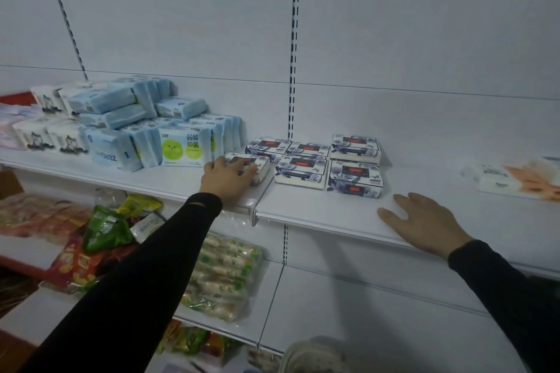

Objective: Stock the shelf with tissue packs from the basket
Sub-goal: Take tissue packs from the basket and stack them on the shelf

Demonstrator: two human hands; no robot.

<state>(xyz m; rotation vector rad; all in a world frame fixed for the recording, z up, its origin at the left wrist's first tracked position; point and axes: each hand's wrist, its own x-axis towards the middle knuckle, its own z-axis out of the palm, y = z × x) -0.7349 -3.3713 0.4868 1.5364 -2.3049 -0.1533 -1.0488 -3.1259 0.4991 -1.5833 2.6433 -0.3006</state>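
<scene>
Head cam, only view. The tissue pack (pixel 257 164) under the left hand (pixel 228 174) lies flat on the white shelf (pixel 318 209), near the front edge, just left of where two shelf boards meet. Its long axis runs left-right along the shelf, slightly skewed, w/ the printed top face up and a pale end face turned to the right. Left grip: fingers curled over the top of the pack, palm down on it, wrist at the shelf lip; black sleeve (pixel 145 266) runs down-left, arm stretched fwd.

Just right of that pack sits a group of matching packs (pixel 330 160), dark floral print, flat, long axes also left-right, set in two rows front and back; the rightmost ones are stacked two high. Held pack is near the closest of them, can't tell if touching.

Right hand (pixel 424 222) is well apart from the packs, palm down on bare shelf at the front edge, fingers spread and straight, pointing up-left, holding nothing. Forearm comes in from lower right.

Behind and left of the held pack: a heap of blue soft tissue packs (pixel 127 118), one w/ green circles (pixel 185 148) facing front. Far right, a white-orange pack (pixel 515 175). Lower shelf holds snack bags (pixel 221 275).
</scene>
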